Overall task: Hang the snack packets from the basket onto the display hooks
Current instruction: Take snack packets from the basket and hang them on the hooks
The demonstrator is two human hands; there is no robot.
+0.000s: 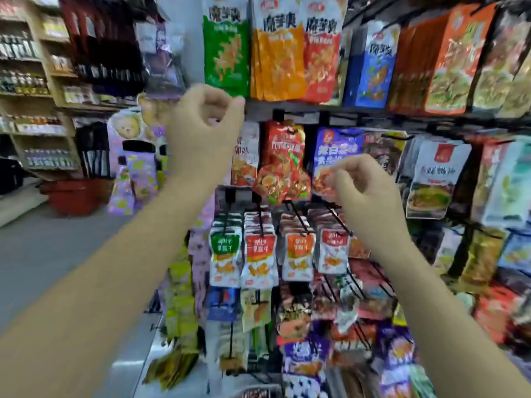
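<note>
Hands: two, raised. Left hand [205, 124] curls on nothing visible, under three big glossy packets [275, 61], green, orange, red. Right hand [365, 191] curls at blue-purple foil snack packet [336, 150], grasp unclear; four small white pouches [258, 257] hang below it.

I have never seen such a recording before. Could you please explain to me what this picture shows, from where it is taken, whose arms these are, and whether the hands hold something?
There is no machine here: a person wears one wide camera on the head, so you look forward and down along their two bare arms. They stand before a shop rack of display hooks full of hanging snack packets. The left hand is raised, fingers curled, just under a green packet. The right hand is lower, its fingers at a purple packet. The picture is blurred, so I cannot tell whether either hand holds anything.
</note>
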